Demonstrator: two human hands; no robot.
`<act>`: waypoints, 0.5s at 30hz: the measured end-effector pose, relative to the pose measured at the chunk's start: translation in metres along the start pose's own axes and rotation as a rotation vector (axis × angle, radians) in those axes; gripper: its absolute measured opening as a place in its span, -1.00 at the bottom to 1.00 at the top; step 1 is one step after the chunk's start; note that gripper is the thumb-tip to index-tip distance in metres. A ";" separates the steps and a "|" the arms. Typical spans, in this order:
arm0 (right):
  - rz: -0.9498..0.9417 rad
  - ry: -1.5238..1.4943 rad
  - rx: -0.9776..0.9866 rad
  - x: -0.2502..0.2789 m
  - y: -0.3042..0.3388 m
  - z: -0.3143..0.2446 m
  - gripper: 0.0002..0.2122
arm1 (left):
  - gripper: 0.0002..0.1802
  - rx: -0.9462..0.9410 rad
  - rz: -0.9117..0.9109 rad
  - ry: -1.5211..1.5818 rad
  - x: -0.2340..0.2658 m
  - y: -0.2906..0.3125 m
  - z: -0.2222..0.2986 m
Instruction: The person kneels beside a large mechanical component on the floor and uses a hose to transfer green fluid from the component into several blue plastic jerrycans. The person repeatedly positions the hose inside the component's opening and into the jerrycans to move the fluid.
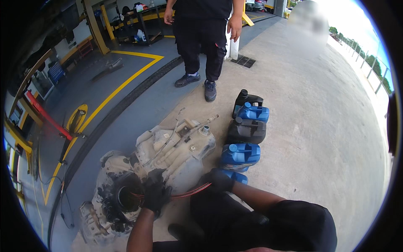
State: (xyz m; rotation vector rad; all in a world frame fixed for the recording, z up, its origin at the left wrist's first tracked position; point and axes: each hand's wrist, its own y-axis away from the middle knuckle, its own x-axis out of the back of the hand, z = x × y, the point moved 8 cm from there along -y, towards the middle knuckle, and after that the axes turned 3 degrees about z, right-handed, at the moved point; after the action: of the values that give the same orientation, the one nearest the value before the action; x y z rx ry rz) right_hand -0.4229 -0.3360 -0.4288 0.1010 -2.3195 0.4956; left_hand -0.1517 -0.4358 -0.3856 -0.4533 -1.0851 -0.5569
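My left hand (156, 193), in a black glove, is closed around a thin red hose (189, 194). One end of the hose runs into a round dark opening (127, 198) in a large, dusty tan vehicle part (178, 147) on the ground; the end inside is hidden. My right hand (219, 180), also gloved in black, grips the hose farther right. Beside that hand stands a row of plastic jugs: a blue jug (237, 177) partly covered by it, another blue jug (245, 156), a black jug (245, 132), and more behind.
Ahead, a person in dark clothes (201, 38) stands facing the part. A floor drain grate (243, 61) lies behind the jugs. At the left are a red lift arm (49, 115), a yellow coiled hose (77, 117) and a yellow floor line (113, 94). Concrete (310, 138) stretches out to the right.
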 end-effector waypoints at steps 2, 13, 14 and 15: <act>-0.001 0.023 0.007 0.001 0.002 0.004 -0.79 | -0.55 -0.005 0.040 0.052 0.003 -0.005 0.006; 0.064 -0.112 0.072 0.016 -0.004 -0.014 -0.83 | -0.59 -0.048 0.157 0.017 -0.010 0.003 -0.016; 0.075 -0.101 0.063 0.015 -0.005 -0.013 -0.83 | -0.59 -0.026 0.153 0.029 -0.013 0.002 -0.021; 0.083 -0.091 0.047 0.013 -0.003 -0.011 -0.83 | -0.58 0.007 0.125 0.042 -0.015 0.002 -0.022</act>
State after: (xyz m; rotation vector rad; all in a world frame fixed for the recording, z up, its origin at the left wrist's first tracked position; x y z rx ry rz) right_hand -0.4241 -0.3332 -0.4114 0.0508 -2.4090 0.5987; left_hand -0.1399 -0.4443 -0.4082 -0.4973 -1.0108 -0.4502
